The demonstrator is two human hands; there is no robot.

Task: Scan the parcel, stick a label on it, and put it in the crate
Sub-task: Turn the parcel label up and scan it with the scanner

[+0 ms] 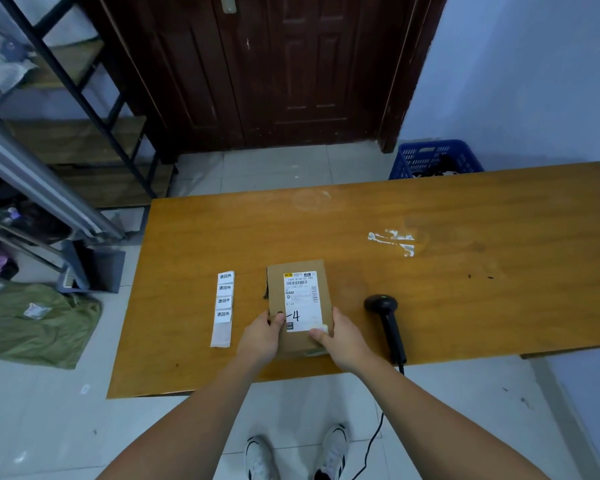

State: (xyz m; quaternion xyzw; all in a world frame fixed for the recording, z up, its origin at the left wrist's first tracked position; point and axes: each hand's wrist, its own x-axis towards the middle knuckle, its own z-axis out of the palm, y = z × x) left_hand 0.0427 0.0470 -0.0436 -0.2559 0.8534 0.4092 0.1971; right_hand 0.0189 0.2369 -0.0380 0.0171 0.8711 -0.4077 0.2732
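Brown cardboard parcel [297,306] with white shipping label, gripped at near end by left hand [258,337] and right hand [340,341], on orange wooden table [465,289]. Labelling apparently underway; next, blue plastic crate [433,159].

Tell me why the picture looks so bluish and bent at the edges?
Head view: dim, cool light tints the wall and floor blue; the wide-angle lens bows the table edge and shelving rails; the parcel label's fine print is too soft to read, though the handwritten 4 is clear; no hard shadows or glare.
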